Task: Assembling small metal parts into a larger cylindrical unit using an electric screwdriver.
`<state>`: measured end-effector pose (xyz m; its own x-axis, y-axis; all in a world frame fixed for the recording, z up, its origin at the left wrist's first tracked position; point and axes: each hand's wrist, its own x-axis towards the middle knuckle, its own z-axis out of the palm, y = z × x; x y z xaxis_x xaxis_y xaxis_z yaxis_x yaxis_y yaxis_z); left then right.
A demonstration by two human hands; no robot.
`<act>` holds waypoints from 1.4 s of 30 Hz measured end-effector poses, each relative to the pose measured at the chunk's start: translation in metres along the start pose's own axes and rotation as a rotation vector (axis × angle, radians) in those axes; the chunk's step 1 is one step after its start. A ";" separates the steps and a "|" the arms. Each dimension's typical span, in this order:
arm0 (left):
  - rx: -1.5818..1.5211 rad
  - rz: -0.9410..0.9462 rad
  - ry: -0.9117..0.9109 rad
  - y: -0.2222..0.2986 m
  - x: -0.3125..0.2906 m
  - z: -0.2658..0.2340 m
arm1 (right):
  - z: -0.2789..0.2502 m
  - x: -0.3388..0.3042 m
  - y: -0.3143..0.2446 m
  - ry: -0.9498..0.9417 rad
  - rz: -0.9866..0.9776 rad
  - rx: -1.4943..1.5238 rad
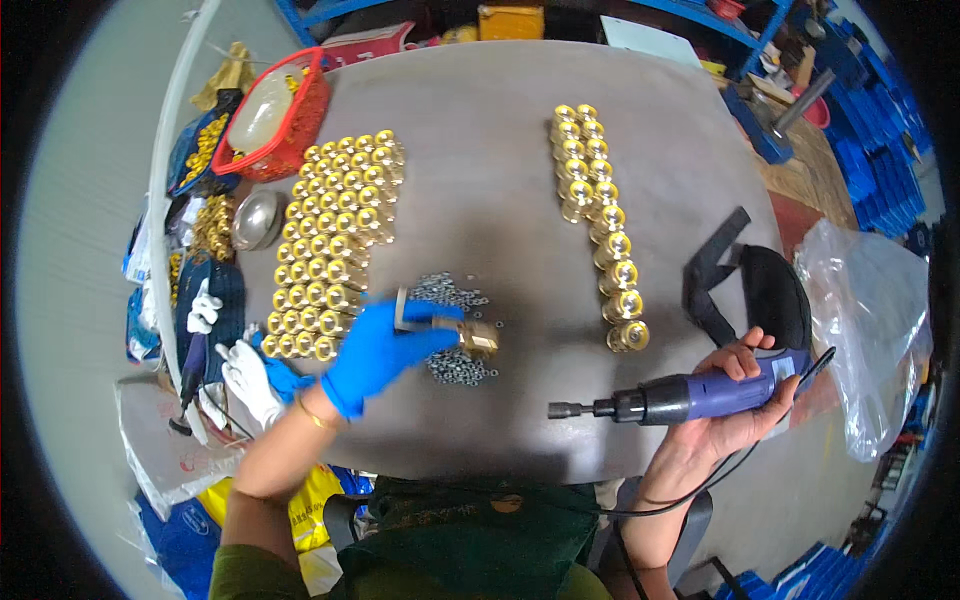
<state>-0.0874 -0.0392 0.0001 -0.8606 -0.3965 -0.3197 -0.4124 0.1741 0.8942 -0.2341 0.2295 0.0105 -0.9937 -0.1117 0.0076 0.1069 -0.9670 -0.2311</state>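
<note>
My left hand [380,352], in a blue glove, is closed round a brass fitting [480,338] that sticks out past the fingertips to the right. An L-shaped metal piece [402,308] shows at the same hand; whether it joins the fitting is hidden. Below and around this hand lies a loose pile of small grey nuts [460,372]. My bare right hand [728,425] grips a purple and black electric screwdriver [690,398] from below. Its socket bit points left toward the fitting, well apart from it. A black cord runs from the tool's rear down past my forearm.
Rows of brass fittings [335,215] stand at the table's left, and a narrower column of fittings [612,245] at the right. A red basket [312,105], a steel bowl [258,220] and white gloves [250,382] line the left edge. A black strap [715,280] lies right.
</note>
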 end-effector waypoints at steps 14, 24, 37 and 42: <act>-0.574 -0.037 -0.059 -0.002 -0.039 0.072 | 0.016 -0.002 -0.007 -0.062 -0.072 -0.079; -0.559 -0.022 -0.002 -0.003 -0.038 0.079 | 0.016 -0.001 -0.006 -0.091 -0.083 -0.088; -0.576 -0.030 0.085 -0.002 -0.032 0.090 | 0.009 0.003 -0.007 -0.073 -0.112 -0.139; -0.279 0.214 0.114 0.016 -0.001 0.073 | 0.008 0.009 -0.025 -0.157 -0.197 -0.135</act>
<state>-0.1151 0.0301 -0.0085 -0.8733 -0.4782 -0.0933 -0.1158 0.0177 0.9931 -0.2459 0.2510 0.0243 -0.9764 0.0310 0.2136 -0.1035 -0.9357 -0.3373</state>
